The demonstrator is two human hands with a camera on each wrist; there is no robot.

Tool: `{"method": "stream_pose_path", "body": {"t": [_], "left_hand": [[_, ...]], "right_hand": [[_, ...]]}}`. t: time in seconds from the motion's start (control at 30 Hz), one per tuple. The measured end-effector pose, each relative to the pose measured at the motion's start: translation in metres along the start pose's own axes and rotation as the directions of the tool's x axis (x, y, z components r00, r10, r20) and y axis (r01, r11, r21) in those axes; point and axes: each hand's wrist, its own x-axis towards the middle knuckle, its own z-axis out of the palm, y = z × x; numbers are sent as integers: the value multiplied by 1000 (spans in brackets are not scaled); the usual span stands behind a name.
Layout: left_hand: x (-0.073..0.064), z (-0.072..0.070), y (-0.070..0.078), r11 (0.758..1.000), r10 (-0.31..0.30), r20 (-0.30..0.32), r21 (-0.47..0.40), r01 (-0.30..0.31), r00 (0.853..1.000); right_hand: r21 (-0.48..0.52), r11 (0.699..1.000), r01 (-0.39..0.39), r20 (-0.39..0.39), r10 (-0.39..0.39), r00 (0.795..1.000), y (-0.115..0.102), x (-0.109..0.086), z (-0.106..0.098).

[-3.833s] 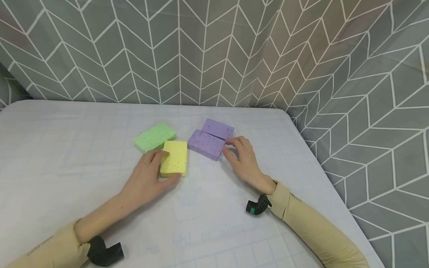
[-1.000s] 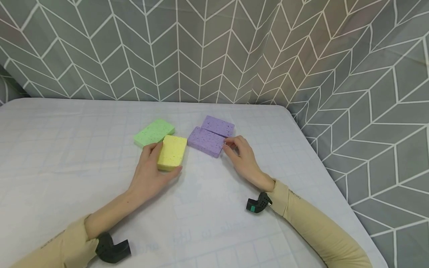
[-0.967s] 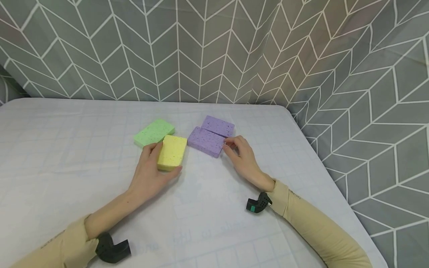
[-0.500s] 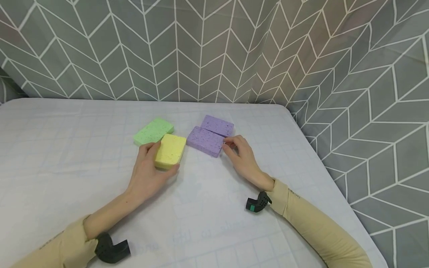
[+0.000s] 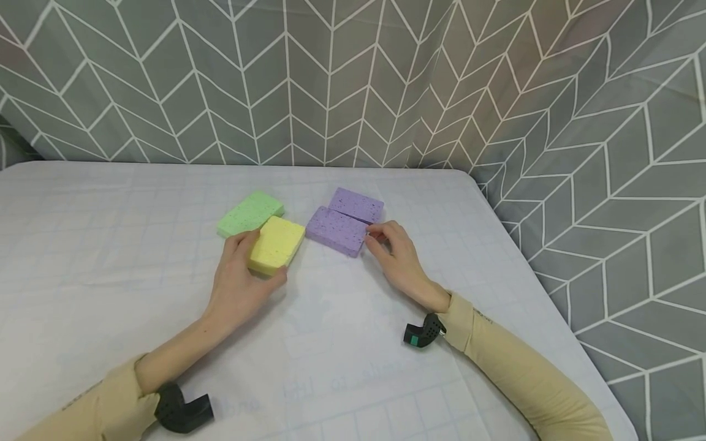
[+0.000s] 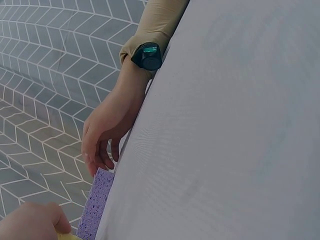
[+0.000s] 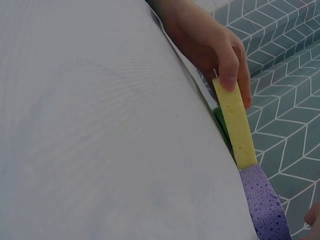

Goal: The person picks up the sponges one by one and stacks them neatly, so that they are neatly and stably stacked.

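My left hand (image 5: 239,275) grips a yellow sponge (image 5: 278,244) between thumb and fingers. From the right wrist view, the yellow sponge (image 6: 65,236) being barely visible in the left one, its held end is raised off the table and its other end dips towards a purple sponge (image 7: 265,205). Behind it lies a green sponge (image 5: 250,213), partly covered by the yellow one in the head view. The front purple sponge (image 5: 336,230) lies flat against a second purple sponge (image 5: 357,204). My right hand (image 5: 399,260) rests with relaxed, bent fingers at the front purple sponge's right end.
A white cloth with faint blue print covers the table (image 5: 127,245). Grey curtain (image 5: 309,79) with white chevron lines hangs behind and to the right. Black wrist cameras (image 5: 184,409) sit at both sleeve cuffs.
My left hand has tilted the yellow sponge and turned it, shifting it slightly left and away from me. The purple sponges and my right hand stay nearly where they were.
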Motion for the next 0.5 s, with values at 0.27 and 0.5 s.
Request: {"method": "stream_pose_path", "body": {"t": [0.27, 0.5], "left_hand": [[0, 0, 1, 1000, 1, -31, -22, -2, 1000], [-1, -1, 1, 999, -11, -48, -52, 9, 999]], "right_hand": [[-7, 1000, 1, -1, -1, 1000, 0, 0, 0], [-6, 1000, -6, -1, 6, 1000, 0, 0, 0]]}}
